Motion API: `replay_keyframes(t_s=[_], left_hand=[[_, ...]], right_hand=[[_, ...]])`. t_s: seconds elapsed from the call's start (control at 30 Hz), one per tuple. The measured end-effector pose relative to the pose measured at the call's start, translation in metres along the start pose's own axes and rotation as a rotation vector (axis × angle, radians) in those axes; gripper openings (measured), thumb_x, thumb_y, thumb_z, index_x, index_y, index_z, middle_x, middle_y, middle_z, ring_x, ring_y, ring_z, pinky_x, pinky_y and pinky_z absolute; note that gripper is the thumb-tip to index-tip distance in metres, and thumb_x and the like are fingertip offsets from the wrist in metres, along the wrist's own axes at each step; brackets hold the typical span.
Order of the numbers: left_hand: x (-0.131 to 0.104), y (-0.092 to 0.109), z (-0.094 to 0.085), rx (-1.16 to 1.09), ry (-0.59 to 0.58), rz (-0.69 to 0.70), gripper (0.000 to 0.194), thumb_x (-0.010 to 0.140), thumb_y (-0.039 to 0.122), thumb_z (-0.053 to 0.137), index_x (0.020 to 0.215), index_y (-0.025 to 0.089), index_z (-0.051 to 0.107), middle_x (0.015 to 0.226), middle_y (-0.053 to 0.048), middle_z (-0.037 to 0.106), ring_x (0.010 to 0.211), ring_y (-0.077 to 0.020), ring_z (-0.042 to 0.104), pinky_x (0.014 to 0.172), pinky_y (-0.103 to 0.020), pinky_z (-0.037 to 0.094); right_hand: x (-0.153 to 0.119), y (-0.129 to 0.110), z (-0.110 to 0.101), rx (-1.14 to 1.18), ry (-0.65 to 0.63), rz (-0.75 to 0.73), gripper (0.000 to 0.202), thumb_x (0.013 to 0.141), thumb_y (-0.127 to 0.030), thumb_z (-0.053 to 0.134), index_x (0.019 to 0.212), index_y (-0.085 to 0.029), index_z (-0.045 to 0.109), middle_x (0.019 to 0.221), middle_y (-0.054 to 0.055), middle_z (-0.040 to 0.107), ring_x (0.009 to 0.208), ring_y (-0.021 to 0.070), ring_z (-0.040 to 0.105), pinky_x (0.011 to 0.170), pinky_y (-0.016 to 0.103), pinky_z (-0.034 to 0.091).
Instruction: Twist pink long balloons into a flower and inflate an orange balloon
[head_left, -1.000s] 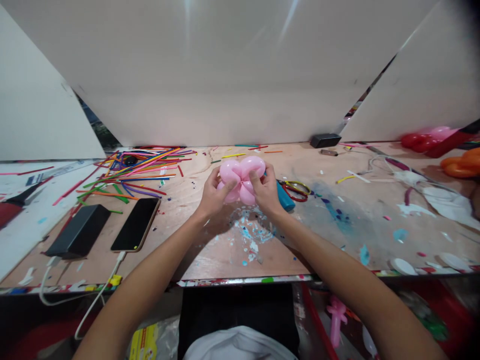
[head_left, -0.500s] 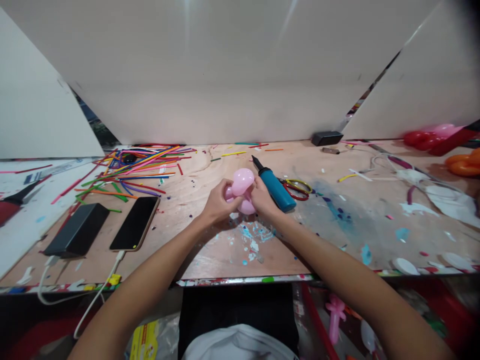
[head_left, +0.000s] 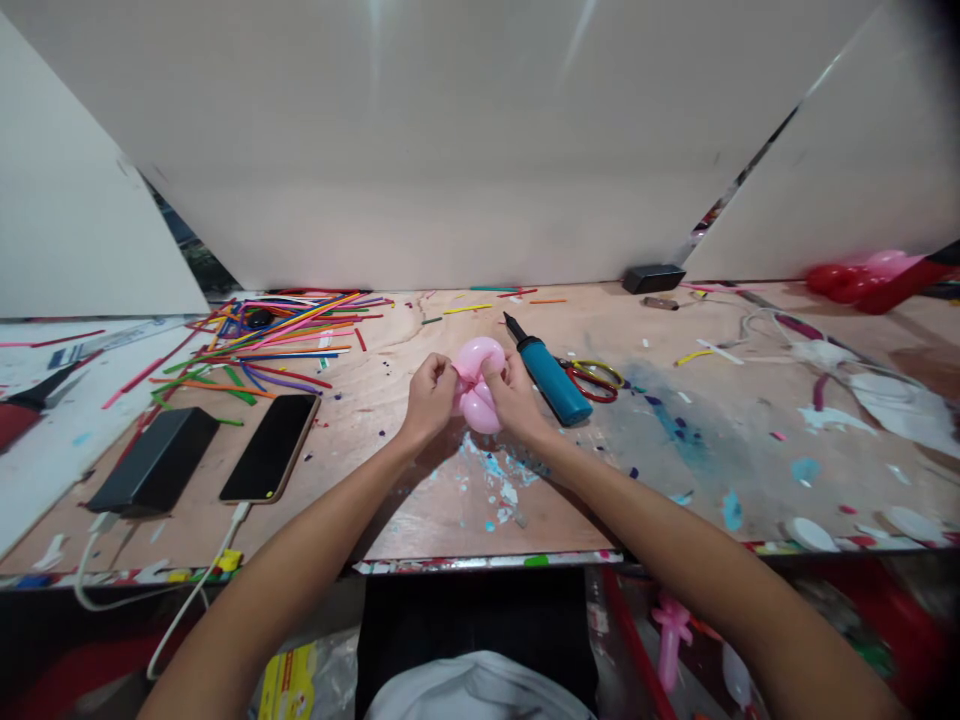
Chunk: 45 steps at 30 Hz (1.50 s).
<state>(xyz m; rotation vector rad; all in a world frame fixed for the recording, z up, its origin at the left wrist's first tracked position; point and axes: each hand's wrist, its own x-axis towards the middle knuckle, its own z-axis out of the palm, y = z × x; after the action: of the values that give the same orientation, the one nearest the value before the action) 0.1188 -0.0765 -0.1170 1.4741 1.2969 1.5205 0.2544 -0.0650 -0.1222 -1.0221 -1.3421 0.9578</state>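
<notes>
A small twisted pink balloon (head_left: 480,407) is between my hands above the middle of the wooden table. My left hand (head_left: 431,395) has its fingers closed at the balloon's left side, pinching it near the twist. On the right side, my right hand (head_left: 515,397) grips the balloon with the thumb over its front. Just right of my right hand lies a blue hand pump (head_left: 555,380) with a black nozzle. Scissors with red and yellow handles (head_left: 595,378) rest beside the pump.
Loose long balloons (head_left: 300,325) are heaped at the back left. A phone (head_left: 268,447) and a dark box (head_left: 156,460), both with white cables, lie at the left. A small black box (head_left: 654,278) stands by the white back panel.
The pink balloon has turned in my hands, now showing a rounded loop on top. My left hand has shifted slightly left, its fingers now drawn into a pinch.
</notes>
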Motion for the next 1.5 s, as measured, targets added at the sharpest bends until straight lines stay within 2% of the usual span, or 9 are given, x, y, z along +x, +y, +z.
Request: replay_keyframes(t_s=[0.17,0.27,0.4,0.73,0.9,1.0,1.1,1.27,1.5], left_hand=[[0.0,-0.002,-0.004,-0.072,-0.122,-0.005,0.002,0.085,0.02,0.051,0.085,0.02,0.053,0.08,0.001,0.054,0.075,-0.0125,0.051,0.07,-0.025,0.041],[0.001,-0.001,-0.007,-0.121,-0.217,-0.019,0.015,0.082,0.023,0.058,0.097,0.021,0.056,0.094,-0.001,0.06,0.084,-0.0134,0.056,0.077,-0.027,0.045],[0.001,0.001,-0.008,-0.007,-0.174,0.031,0.013,0.083,0.03,0.064,0.088,0.019,0.059,0.086,-0.002,0.062,0.08,-0.0146,0.058,0.076,-0.029,0.047],[0.0,-0.008,-0.016,0.444,-0.107,0.891,0.011,0.083,0.023,0.068,0.093,0.027,0.073,0.115,-0.006,0.064,0.109,-0.0223,0.056,0.096,-0.043,0.046],[0.002,-0.004,-0.017,0.391,0.028,0.734,0.008,0.089,0.026,0.063,0.088,0.021,0.07,0.092,-0.006,0.065,0.089,-0.019,0.059,0.083,-0.038,0.049],[0.001,-0.004,-0.015,0.407,-0.056,0.776,0.007,0.089,0.024,0.062,0.089,0.021,0.068,0.091,-0.005,0.065,0.088,-0.0188,0.059,0.081,-0.037,0.049],[-0.002,-0.004,-0.014,0.449,-0.119,0.822,0.006,0.088,0.021,0.062,0.09,0.021,0.068,0.09,-0.004,0.066,0.087,-0.0184,0.058,0.08,-0.036,0.047],[-0.001,-0.001,-0.018,0.518,-0.002,0.731,0.019,0.083,0.029,0.069,0.099,0.019,0.068,0.104,-0.008,0.065,0.098,-0.0217,0.058,0.088,-0.038,0.047],[0.006,-0.001,-0.022,0.531,-0.172,0.471,0.015,0.087,0.03,0.064,0.095,0.02,0.071,0.092,-0.005,0.072,0.086,-0.0193,0.062,0.083,-0.034,0.047]], right_hand=[[0.004,0.003,-0.006,0.0,-0.04,0.089,0.047,0.082,-0.065,0.056,0.1,-0.023,0.049,0.095,0.005,0.059,0.085,0.0204,0.06,0.076,0.036,0.05],[0.004,0.003,-0.008,0.012,-0.042,0.077,0.049,0.08,-0.065,0.059,0.101,-0.022,0.048,0.096,0.004,0.06,0.087,0.019,0.06,0.077,0.034,0.05],[0.009,0.007,-0.009,0.007,-0.019,0.084,0.048,0.079,-0.065,0.059,0.098,-0.023,0.047,0.095,0.003,0.058,0.084,0.0178,0.059,0.076,0.033,0.049],[0.017,0.013,-0.017,0.015,0.047,0.145,0.054,0.075,-0.071,0.059,0.097,-0.022,0.05,0.093,0.002,0.058,0.085,0.0194,0.058,0.076,0.033,0.047],[0.024,0.015,-0.02,0.076,0.104,0.112,0.054,0.076,-0.073,0.057,0.096,-0.023,0.049,0.091,0.002,0.058,0.083,0.0192,0.057,0.073,0.031,0.048],[0.026,0.018,-0.023,0.035,0.106,0.11,0.053,0.077,-0.073,0.056,0.095,-0.023,0.05,0.09,0.002,0.057,0.082,0.0193,0.056,0.072,0.032,0.048],[0.023,0.017,-0.024,0.036,0.057,0.063,0.05,0.079,-0.069,0.058,0.098,-0.023,0.049,0.094,0.002,0.057,0.085,0.0185,0.057,0.076,0.032,0.049],[0.018,0.011,-0.022,0.19,-0.105,0.02,0.052,0.076,-0.054,0.07,0.11,-0.026,0.042,0.102,0.001,0.062,0.091,0.0174,0.062,0.079,0.031,0.052],[0.014,0.003,-0.023,0.111,-0.2,0.005,0.061,0.074,-0.044,0.071,0.123,-0.025,0.04,0.117,0.006,0.061,0.105,0.0196,0.062,0.092,0.036,0.051]])
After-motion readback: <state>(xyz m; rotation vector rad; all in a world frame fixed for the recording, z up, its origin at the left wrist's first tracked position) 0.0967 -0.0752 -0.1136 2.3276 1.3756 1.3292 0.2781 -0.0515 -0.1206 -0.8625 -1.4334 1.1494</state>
